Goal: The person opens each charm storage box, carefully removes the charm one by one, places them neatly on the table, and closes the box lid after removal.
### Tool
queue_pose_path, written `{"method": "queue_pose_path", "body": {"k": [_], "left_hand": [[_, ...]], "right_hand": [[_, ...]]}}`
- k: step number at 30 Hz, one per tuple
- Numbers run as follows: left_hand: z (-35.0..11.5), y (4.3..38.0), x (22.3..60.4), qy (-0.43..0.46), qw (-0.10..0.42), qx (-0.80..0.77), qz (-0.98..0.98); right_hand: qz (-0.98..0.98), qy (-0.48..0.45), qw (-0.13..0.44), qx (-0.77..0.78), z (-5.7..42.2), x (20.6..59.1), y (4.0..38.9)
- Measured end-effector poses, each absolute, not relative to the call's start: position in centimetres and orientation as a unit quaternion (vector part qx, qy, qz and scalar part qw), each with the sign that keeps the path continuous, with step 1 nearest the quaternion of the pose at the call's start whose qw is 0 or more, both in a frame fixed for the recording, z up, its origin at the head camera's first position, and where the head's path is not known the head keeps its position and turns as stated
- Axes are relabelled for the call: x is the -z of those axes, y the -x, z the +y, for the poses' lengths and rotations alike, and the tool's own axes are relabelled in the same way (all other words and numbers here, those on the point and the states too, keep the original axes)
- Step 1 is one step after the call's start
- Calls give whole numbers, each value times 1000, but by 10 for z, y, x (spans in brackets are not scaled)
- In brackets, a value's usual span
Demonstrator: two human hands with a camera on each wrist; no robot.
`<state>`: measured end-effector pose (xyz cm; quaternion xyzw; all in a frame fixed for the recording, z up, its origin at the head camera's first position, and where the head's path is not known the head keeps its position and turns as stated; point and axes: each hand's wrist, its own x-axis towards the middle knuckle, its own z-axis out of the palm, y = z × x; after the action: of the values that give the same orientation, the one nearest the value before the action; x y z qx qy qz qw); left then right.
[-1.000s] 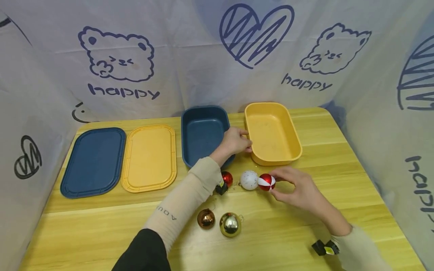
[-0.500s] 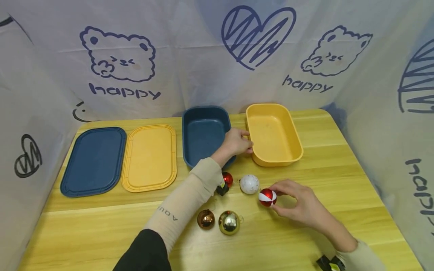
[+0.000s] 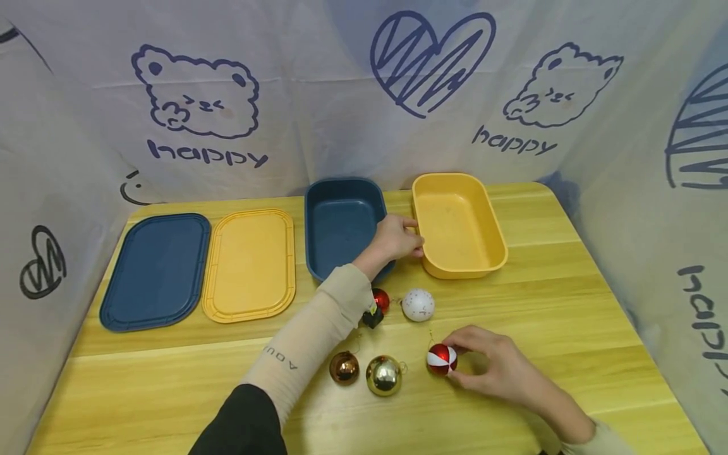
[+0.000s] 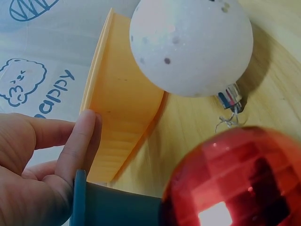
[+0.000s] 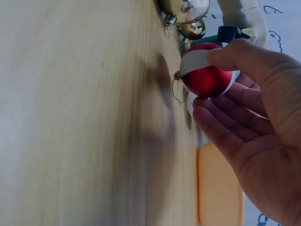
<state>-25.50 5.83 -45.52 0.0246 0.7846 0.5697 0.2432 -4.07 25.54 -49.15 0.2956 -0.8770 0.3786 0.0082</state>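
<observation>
In the head view my right hand [image 3: 495, 366] pinches a red-and-white striped Christmas ball [image 3: 442, 359] between thumb and fingers, right of a shiny gold ball [image 3: 383, 375]. The right wrist view shows this striped ball [image 5: 207, 70] beside its shadow on the wood, its metal cap and hanging loop toward the table. My left hand [image 3: 396, 236] reaches over the right rim of a dark blue box [image 3: 314, 234]. Its fingertips touch the rim of a yellow box [image 4: 124, 94]. A speckled white ball [image 3: 418, 305] and a faceted red ball [image 4: 230, 183] lie below that hand.
A copper-brown ball [image 3: 344, 368] lies left of the gold one. A dark blue lid [image 3: 156, 272] and a yellow lid [image 3: 250, 265] lie flat on the left of the wooden table [image 3: 142, 392]. A drawn-on white cloth [image 3: 318, 114] hangs around the table.
My right hand has brought the striped ball from beside the white ball toward the near side of the table, level with the gold ball. My left hand has stayed in place.
</observation>
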Motion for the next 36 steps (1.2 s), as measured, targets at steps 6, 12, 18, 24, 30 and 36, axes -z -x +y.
{"method": "queue_pose_path", "body": {"k": [6, 12, 18, 24, 30, 36], "left_hand": [[60, 255, 456, -24, 235, -563, 792], [59, 254, 457, -22, 230, -553, 801], [59, 254, 458, -23, 229, -551, 802], [60, 254, 458, -19, 227, -549, 804], [60, 255, 458, -17, 227, -546, 806], [61, 254, 458, -18, 222, -546, 807]], "right_hand": [[-875, -300, 6, -381, 255, 492, 39], [-875, -304, -8, -377, 253, 496, 40], [-880, -306, 2, -364, 252, 502, 39], [-878, -313, 16, -362, 252, 504, 39], [-879, -308, 15, -363, 253, 500, 40], [-881, -306, 17, -360, 254, 498, 41]]}}
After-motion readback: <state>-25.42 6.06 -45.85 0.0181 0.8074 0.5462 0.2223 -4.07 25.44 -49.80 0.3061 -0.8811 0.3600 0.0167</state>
